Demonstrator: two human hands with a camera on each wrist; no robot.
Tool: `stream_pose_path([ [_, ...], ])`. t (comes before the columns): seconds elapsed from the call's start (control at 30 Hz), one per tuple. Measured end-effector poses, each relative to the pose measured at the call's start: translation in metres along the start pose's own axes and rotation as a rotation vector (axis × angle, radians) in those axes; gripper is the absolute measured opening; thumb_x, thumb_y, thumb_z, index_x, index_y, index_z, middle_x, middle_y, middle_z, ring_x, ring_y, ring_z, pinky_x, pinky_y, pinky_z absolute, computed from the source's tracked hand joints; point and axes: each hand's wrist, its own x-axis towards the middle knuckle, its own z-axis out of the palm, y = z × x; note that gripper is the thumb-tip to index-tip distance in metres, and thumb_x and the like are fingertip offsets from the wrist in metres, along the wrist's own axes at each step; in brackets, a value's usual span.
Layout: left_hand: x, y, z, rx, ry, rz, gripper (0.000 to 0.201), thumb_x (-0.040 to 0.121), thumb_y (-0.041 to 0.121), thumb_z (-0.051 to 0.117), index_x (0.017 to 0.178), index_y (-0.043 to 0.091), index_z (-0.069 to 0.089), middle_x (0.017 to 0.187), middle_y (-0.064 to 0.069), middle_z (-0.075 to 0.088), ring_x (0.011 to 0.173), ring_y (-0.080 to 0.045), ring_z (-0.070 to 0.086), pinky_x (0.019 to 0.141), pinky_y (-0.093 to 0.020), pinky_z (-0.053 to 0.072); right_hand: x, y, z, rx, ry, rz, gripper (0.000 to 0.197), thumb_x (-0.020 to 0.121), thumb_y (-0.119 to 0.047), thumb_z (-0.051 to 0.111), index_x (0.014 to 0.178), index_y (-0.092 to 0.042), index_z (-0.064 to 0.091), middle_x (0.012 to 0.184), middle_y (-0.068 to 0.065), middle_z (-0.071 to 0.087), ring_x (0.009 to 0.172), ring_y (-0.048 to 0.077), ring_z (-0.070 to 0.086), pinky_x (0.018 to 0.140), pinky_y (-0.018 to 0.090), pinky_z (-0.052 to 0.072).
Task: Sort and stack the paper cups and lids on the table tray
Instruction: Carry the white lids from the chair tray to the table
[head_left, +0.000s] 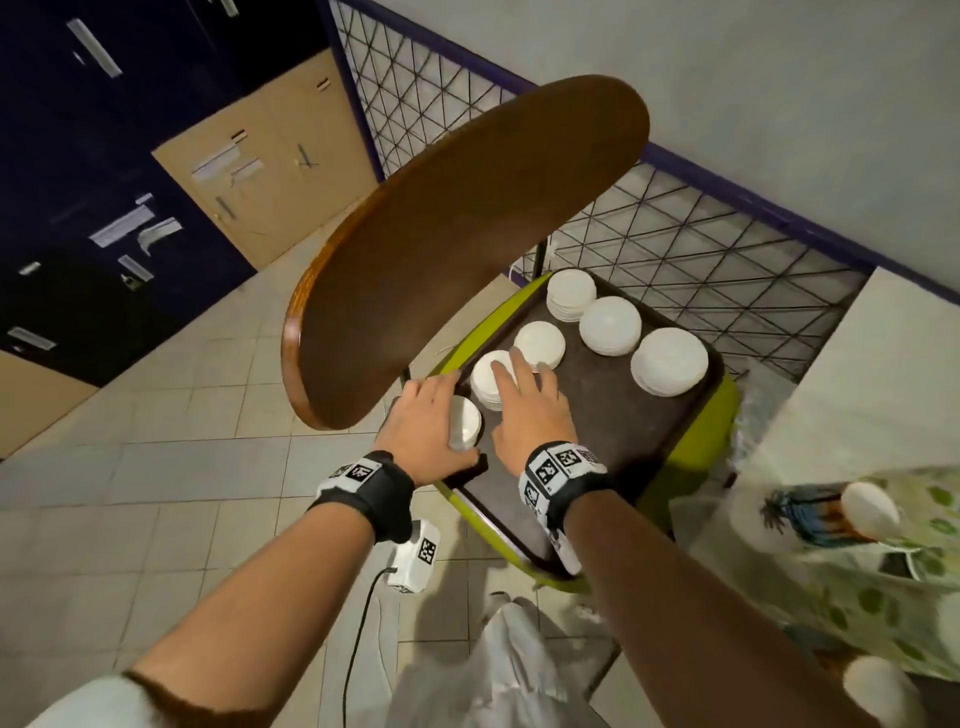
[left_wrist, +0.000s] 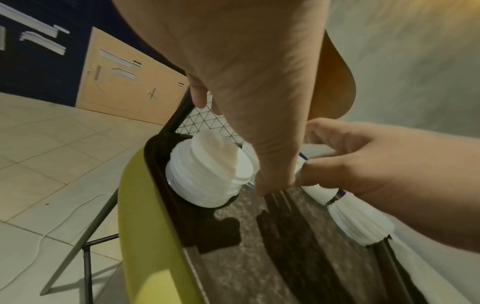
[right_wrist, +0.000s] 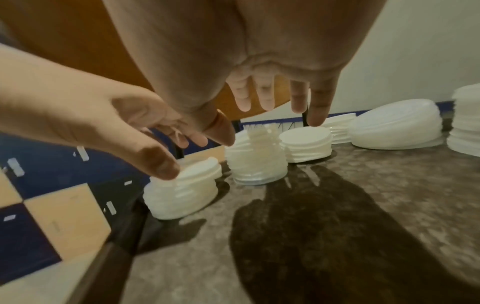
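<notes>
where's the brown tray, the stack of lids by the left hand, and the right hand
brown tray (head_left: 613, 415), head view, bare middle of its surface
stack of lids (head_left: 464, 425), head view, top of the stack
right hand (head_left: 530, 410), head view, back of the hand

both bare forearms are extended from the lower frame toward the centre, each wrist banded with a black-and-white marker strap. the left hand (head_left: 428, 423) is loosely curled; the right hand (head_left: 530, 405) is held flat, fingers spread.
</notes>
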Motion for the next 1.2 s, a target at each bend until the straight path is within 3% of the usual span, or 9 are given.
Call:
stream_pose_path([
  [0.13,0.009,-0.003,0.005,0.100,-0.050,0.084,0.104,0.071,0.062,0.072,0.156,0.017,0.033,0.146,-0.004,0.049,0.127,-0.025,0.042,0.108,-0.037,0.040,0.015,0.002,0.011,-0.098,0.019,-0.061,0.089,0.084,-0.023,0.071,0.155,-0.025,0.018,0.167,0.000,0.002,0.148,0.035,0.013,0.114,0.047,0.033],
  [0.3,0.009,-0.008,0.016,0.261,-0.078,0.098,0.089,0.081,0.063,0.062,0.152,0.016,0.037,0.129,-0.005,0.052,0.111,-0.024,0.043,0.097,-0.035,0.041,0.028,0.000,0.022,-0.136,0.037,-0.072,0.065,0.093,-0.028,0.061,0.149,-0.019,0.030,0.165,0.005,0.013,0.140,0.036,0.028,0.108,0.044,0.041],
  [0.5,0.005,-0.009,0.028,0.231,-0.116,0.076,0.073,0.087,0.057,0.058,0.147,0.020,0.037,0.128,-0.007,0.050,0.113,-0.027,0.046,0.095,-0.038,0.047,0.044,-0.003,0.026,-0.107,0.010,-0.017,0.056,0.093,-0.036,0.064,0.139,-0.020,0.036,0.159,0.014,0.021,0.132,0.039,0.038,0.105,0.044,0.043],
  [0.6,0.001,-0.007,0.033,0.249,-0.113,0.068,0.077,0.090,0.061,0.055,0.151,0.021,0.032,0.132,-0.008,0.048,0.116,-0.028,0.047,0.096,-0.039,0.048,0.047,-0.004,0.028,-0.092,0.005,0.001,0.056,0.091,-0.035,0.067,0.136,-0.022,0.035,0.145,0.012,0.033,0.123,0.038,0.047,0.097,0.044,0.049],
  [0.7,0.001,-0.006,0.036,0.285,-0.116,0.052,0.078,0.093,0.062,0.055,0.154,0.020,0.027,0.136,-0.011,0.047,0.120,-0.030,0.046,0.099,-0.040,0.047,0.049,-0.004,0.033,-0.064,-0.006,0.026,0.060,0.086,-0.031,0.073,0.131,-0.025,0.033,0.140,0.011,0.032,0.117,0.037,0.050,0.091,0.045,0.053],
  [0.9,0.006,-0.003,0.034,0.270,-0.153,0.043,0.080,0.091,0.057,0.062,0.152,0.017,0.028,0.135,-0.015,0.045,0.121,-0.034,0.045,0.101,-0.041,0.046,0.056,-0.001,0.041,-0.048,-0.011,0.037,0.066,0.080,-0.027,0.079,0.129,-0.028,0.033,0.136,0.012,0.032,0.118,0.037,0.048,0.091,0.045,0.053],
  [1.07,0.002,-0.008,0.036,0.174,-0.146,-0.012,0.081,0.085,0.050,0.068,0.151,0.023,0.029,0.131,-0.011,0.044,0.118,-0.030,0.043,0.094,-0.042,0.053,0.058,-0.001,0.043,-0.071,0.004,0.036,0.067,0.081,-0.030,0.078,0.130,-0.032,0.032,0.131,0.011,0.037,0.117,0.033,0.048,0.091,0.043,0.054],
  [1.2,-0.001,-0.008,0.039,0.162,-0.141,-0.020,0.081,0.081,0.051,0.067,0.149,0.026,0.031,0.129,-0.010,0.044,0.116,-0.030,0.042,0.094,-0.041,0.052,0.055,-0.003,0.038,-0.078,0.001,0.044,0.063,0.082,-0.031,0.076,0.129,-0.033,0.033,0.130,0.012,0.039,0.118,0.034,0.046,0.092,0.045,0.053],
])
